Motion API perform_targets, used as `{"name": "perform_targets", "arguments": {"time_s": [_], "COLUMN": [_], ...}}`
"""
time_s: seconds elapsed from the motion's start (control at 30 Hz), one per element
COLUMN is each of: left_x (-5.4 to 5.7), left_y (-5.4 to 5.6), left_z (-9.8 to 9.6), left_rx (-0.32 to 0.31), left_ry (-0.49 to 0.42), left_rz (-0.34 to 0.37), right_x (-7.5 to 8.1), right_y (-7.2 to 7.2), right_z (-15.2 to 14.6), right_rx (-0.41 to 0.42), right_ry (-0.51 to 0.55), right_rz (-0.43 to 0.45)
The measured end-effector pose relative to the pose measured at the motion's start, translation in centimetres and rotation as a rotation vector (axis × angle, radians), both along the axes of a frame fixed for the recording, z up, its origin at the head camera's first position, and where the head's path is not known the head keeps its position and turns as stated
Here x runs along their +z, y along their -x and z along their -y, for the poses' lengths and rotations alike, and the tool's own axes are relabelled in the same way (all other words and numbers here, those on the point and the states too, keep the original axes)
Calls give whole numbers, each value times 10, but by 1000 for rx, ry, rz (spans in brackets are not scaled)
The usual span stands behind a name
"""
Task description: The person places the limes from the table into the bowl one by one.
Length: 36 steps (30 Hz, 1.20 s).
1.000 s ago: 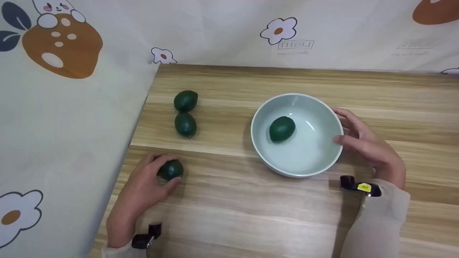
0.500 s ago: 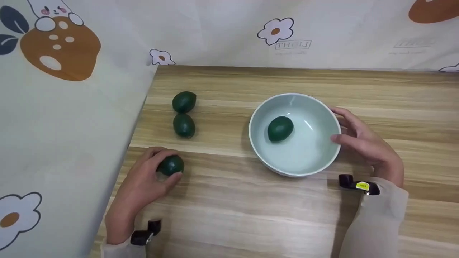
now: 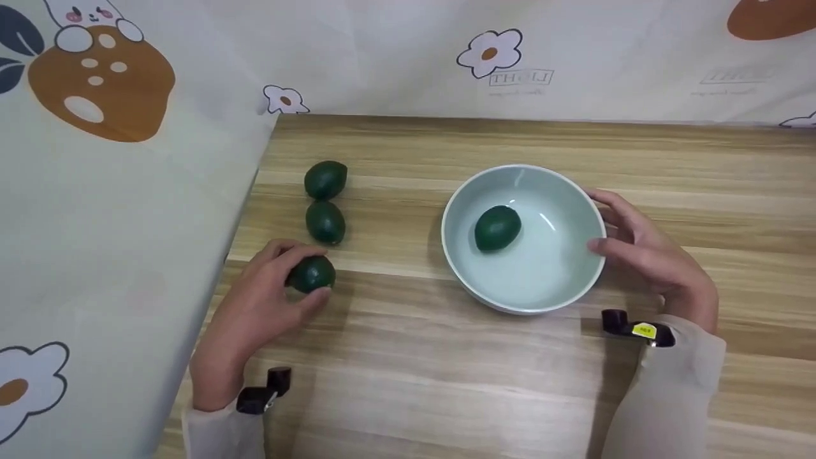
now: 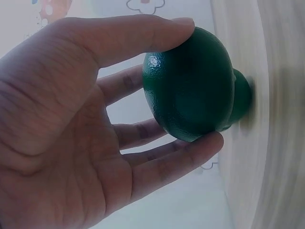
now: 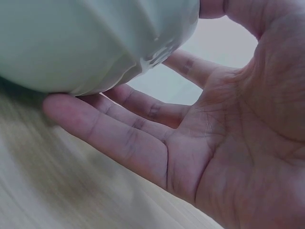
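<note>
My left hand [image 3: 264,303] holds a dark green lime [image 3: 312,274] between thumb and fingers. In the left wrist view this lime [image 4: 188,86] appears raised off the table, and part of another lime [image 4: 240,100] shows behind it. Two more limes, an upper one [image 3: 326,180] and a lower one [image 3: 326,222], lie touching just beyond the hand. A pale green bowl [image 3: 535,280] stands to the right with one lime [image 3: 498,228] inside. My right hand [image 3: 656,255] grips the bowl's right side, thumb over the rim and fingers against the outer wall [image 5: 109,43].
The wood-grain table [image 3: 408,370] has its left edge close to the left forearm. A patterned white sheet [image 3: 382,57] hangs along the back and left side. Each wrist wears a black strap, the right one [image 3: 644,330] with a yellow label.
My left hand has picked the lime up from the table and moved it away from the body, slightly right, nearer the pair of limes. The right hand stays at the bowl.
</note>
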<state>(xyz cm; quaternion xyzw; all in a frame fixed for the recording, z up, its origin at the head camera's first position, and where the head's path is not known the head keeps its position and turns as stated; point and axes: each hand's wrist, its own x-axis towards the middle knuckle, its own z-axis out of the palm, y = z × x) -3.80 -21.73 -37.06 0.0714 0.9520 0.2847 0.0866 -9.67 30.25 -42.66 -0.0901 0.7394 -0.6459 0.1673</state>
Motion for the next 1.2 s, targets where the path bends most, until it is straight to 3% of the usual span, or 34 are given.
{"name": "perform_targets", "arguments": {"time_s": [0.33,0.6,1.2], "left_x": [2,15,37], "left_y": [8,17,27], "left_z": [-7,-16,-30], "left_rx": [-33,-66,-95], "left_ry": [23,38,89], "left_rz": [-22,-37,-65], "right_x": [1,1,-1], "right_y": [0,0,0], "right_z": [1,-1,0], "right_rx": [-18,-29,-3], "right_ry": [35,-19,20], "right_rz": [16,8,-17]}}
